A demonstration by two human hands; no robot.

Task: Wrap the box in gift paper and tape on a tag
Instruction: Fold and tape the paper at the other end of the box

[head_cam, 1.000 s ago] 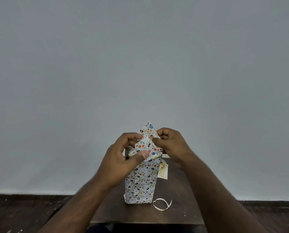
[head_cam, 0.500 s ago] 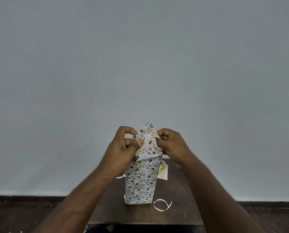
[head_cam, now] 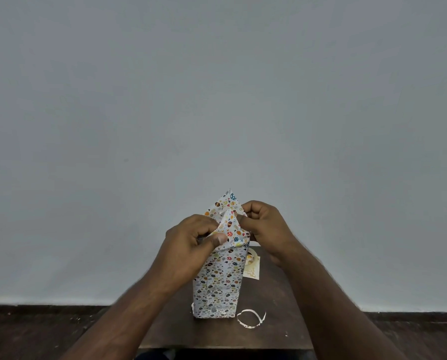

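Head view: both hands (head_cam: 188,242) (head_cam: 265,224) pinch the upright box's (head_cam: 217,281) top flaps.

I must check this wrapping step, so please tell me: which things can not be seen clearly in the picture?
- Head view: the top end of the wrapped box is hidden by the raised paper flaps and both hands, left hand and right hand.
- The tag is partly behind the box; its writing is too small to read.
- The tape roll is mostly covered by the box and right hand.
- The table near edge is cut by the arms.
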